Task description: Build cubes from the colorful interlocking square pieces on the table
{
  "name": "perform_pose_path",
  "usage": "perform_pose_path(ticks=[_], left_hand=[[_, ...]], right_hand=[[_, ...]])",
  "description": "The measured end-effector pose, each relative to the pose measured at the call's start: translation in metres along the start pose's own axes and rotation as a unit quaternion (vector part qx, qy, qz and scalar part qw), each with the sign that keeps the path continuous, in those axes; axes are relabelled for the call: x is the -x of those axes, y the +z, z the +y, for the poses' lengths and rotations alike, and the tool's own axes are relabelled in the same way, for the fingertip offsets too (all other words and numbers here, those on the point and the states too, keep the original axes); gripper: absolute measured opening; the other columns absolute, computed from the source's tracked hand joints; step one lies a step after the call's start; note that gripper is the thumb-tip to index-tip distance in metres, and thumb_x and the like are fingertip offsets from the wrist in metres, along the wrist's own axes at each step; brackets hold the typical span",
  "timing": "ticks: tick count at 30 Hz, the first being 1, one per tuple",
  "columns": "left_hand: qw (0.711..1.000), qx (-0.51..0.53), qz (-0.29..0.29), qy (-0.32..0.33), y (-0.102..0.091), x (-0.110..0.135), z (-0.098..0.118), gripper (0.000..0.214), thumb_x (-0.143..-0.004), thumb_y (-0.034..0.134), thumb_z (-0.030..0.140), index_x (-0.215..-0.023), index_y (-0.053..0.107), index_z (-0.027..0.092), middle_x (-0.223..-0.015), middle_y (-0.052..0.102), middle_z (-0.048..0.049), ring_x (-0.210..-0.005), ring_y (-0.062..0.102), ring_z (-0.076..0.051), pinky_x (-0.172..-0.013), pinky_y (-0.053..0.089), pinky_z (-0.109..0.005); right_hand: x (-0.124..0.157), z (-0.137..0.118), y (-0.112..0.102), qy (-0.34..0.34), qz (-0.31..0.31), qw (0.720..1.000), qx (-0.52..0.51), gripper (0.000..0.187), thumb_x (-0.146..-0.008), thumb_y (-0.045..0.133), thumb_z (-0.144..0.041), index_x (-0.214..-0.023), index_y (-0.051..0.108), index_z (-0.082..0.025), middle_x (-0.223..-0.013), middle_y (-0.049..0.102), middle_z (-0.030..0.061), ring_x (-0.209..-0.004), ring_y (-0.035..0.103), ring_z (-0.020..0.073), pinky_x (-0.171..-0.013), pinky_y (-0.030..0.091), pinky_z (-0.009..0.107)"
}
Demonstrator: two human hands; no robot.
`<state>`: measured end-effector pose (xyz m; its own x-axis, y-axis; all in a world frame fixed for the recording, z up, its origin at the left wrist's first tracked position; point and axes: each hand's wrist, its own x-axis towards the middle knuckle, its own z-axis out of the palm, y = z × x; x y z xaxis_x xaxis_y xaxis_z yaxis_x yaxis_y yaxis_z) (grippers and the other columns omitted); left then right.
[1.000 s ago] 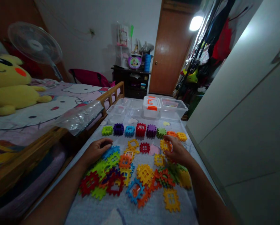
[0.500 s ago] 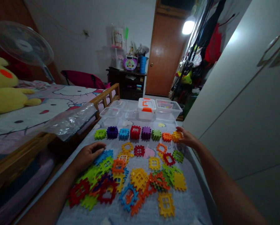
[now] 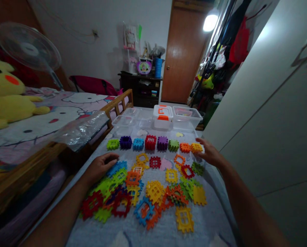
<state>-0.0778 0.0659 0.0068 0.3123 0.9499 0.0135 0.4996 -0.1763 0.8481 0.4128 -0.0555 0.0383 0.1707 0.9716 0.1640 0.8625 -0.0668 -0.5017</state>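
At the right end of a row of stacked building-block plates, my right hand (image 3: 210,153) has its thumb and fingers about the right side of a stack of yellow building-block plates (image 3: 196,147). The orange stack (image 3: 185,147) stands beside it. My left hand (image 3: 102,166) rests at the left of the loose plates, fingers loosely curved and thumb apart, nothing visibly held. Blue plates (image 3: 116,168) lie right by its fingertips, partly under the hand. Loose plates, such as a yellow window plate (image 3: 184,219) and a red one (image 3: 121,204), lie scattered and overlapping nearer me.
Farther along the row are green, purple, blue and red stacks (image 3: 150,142). Clear plastic bins (image 3: 186,118) and a lidded box with orange latches (image 3: 163,118) stand behind it. A wooden bed rail (image 3: 117,104) runs along the left, a white cabinet (image 3: 271,113) along the right.
The yellow stack now sits squarer beside the orange one, and my right fingers have drawn slightly to its right side. My left hand stays by the blue plates. The view has shifted a little.
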Motion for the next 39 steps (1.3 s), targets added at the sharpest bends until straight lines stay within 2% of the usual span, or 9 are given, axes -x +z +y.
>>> perform_pose_path(ticks=[6,10,14,18,21,25,32,35,39], left_hand=[[1.000,0.004,-0.003,0.001,0.000,0.002,0.003,0.052,-0.064,0.066,0.062,-0.092,0.073,0.020,-0.095,0.077,-0.0066,-0.091,0.070,-0.028,-0.084,0.054,-0.036],[1.000,0.011,0.005,-0.004,0.001,0.002,0.002,0.053,-0.064,0.066,0.062,-0.094,0.073,0.019,-0.095,0.077,-0.0072,-0.090,0.070,-0.028,-0.083,0.054,-0.036],[1.000,0.020,0.006,0.000,0.002,0.003,0.001,0.051,-0.064,0.067,0.060,-0.093,0.073,0.018,-0.094,0.076,-0.0067,-0.090,0.070,-0.027,-0.083,0.054,-0.035],[1.000,0.029,0.006,-0.001,0.002,0.003,0.002,0.050,-0.064,0.068,0.060,-0.092,0.072,0.018,-0.092,0.076,-0.0066,-0.089,0.070,-0.027,-0.084,0.054,-0.037],[0.999,0.036,0.004,-0.001,0.002,0.003,0.004,0.050,-0.063,0.068,0.060,-0.091,0.072,0.018,-0.092,0.076,-0.0069,-0.089,0.070,-0.028,-0.085,0.053,-0.037],[0.999,0.033,0.005,0.001,0.003,0.003,0.004,0.051,-0.064,0.067,0.060,-0.092,0.072,0.018,-0.093,0.076,-0.0068,-0.090,0.069,-0.028,-0.087,0.053,-0.038],[0.999,0.035,0.009,0.002,0.003,0.002,0.001,0.049,-0.063,0.069,0.057,-0.091,0.072,0.017,-0.092,0.076,-0.0075,-0.088,0.069,-0.027,-0.084,0.054,-0.038],[0.999,0.037,0.010,0.000,0.003,0.002,0.002,0.048,-0.063,0.069,0.057,-0.091,0.072,0.017,-0.091,0.076,-0.0069,-0.088,0.069,-0.027,-0.084,0.054,-0.038],[0.999,0.037,0.010,-0.004,0.003,0.002,0.003,0.047,-0.063,0.069,0.056,-0.090,0.071,0.017,-0.092,0.076,-0.0073,-0.088,0.069,-0.027,-0.085,0.053,-0.038]], right_hand=[[0.038,-0.093,0.026,-0.132,-0.125,0.983,0.012,0.027,-0.081,0.059,-0.019,-0.106,0.066,-0.022,-0.111,0.067,0.0082,-0.106,0.061,0.0232,-0.095,0.046,0.040],[0.045,-0.125,0.054,-0.142,-0.171,0.970,0.095,0.020,-0.078,0.061,-0.018,-0.097,0.069,-0.017,-0.098,0.066,0.0106,-0.097,0.059,0.0249,-0.088,0.044,0.037],[0.044,-0.123,0.065,-0.144,-0.171,0.968,0.117,0.021,-0.071,0.066,-0.014,-0.091,0.069,-0.017,-0.095,0.064,0.0099,-0.094,0.056,0.0253,-0.084,0.042,0.036],[0.042,-0.118,0.063,-0.128,-0.137,0.982,0.025,0.018,-0.074,0.061,-0.010,-0.089,0.065,-0.018,-0.090,0.060,0.0061,-0.085,0.056,0.0198,-0.076,0.044,0.031],[0.040,-0.120,0.063,-0.125,-0.078,0.988,-0.036,0.009,-0.080,0.056,-0.011,-0.081,0.059,-0.019,-0.081,0.057,0.0026,-0.076,0.054,0.0165,-0.070,0.043,0.028],[0.040,-0.124,0.069,-0.148,-0.020,0.989,-0.018,0.011,-0.083,0.054,-0.010,-0.079,0.056,-0.020,-0.084,0.056,0.0034,-0.080,0.053,0.0174,-0.073,0.043,0.029],[0.046,-0.123,0.069,-0.175,-0.126,0.976,0.023,0.005,-0.079,0.063,-0.016,-0.084,0.065,-0.018,-0.089,0.060,0.0064,-0.085,0.054,0.0200,-0.076,0.044,0.031],[0.047,-0.124,0.063,-0.177,-0.153,0.972,0.020,0.013,-0.080,0.067,-0.027,-0.089,0.068,-0.018,-0.095,0.062,0.0087,-0.091,0.056,0.0221,-0.081,0.045,0.034],[0.047,-0.126,0.059,-0.172,-0.173,0.970,0.016,0.018,-0.078,0.068,-0.028,-0.092,0.068,-0.019,-0.100,0.063,0.0093,-0.096,0.057,0.0236,-0.086,0.045,0.036]])
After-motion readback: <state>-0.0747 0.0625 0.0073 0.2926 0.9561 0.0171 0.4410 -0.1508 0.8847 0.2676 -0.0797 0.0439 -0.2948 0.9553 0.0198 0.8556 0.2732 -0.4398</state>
